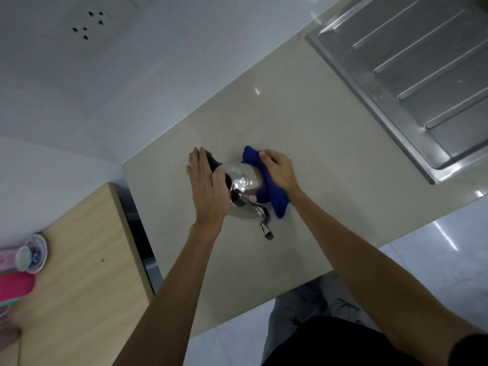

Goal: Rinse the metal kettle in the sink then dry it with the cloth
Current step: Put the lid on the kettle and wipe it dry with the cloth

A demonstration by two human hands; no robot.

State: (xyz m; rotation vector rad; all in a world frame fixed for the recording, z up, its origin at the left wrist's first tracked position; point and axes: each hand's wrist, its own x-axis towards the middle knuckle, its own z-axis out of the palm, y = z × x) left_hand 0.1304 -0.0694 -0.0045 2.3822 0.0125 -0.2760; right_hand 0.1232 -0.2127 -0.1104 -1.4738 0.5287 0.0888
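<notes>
The shiny metal kettle (239, 180) stands on the beige countertop (303, 133), its curved spout (265, 225) pointing toward me. My left hand (207, 186) lies over its black handle, fingers extended and thumb wrapped around the grip. My right hand (277, 171) presses a blue cloth (266, 188) against the kettle's right side. Much of the kettle's left side is hidden under my left hand.
The steel sink drainboard (412, 75) occupies the far right of the counter. A wooden surface (79, 260) on the left carries a small dish (31, 253) and pink items (14, 286). A wall socket (88, 25) sits on the white wall. The counter's front edge runs just before my legs.
</notes>
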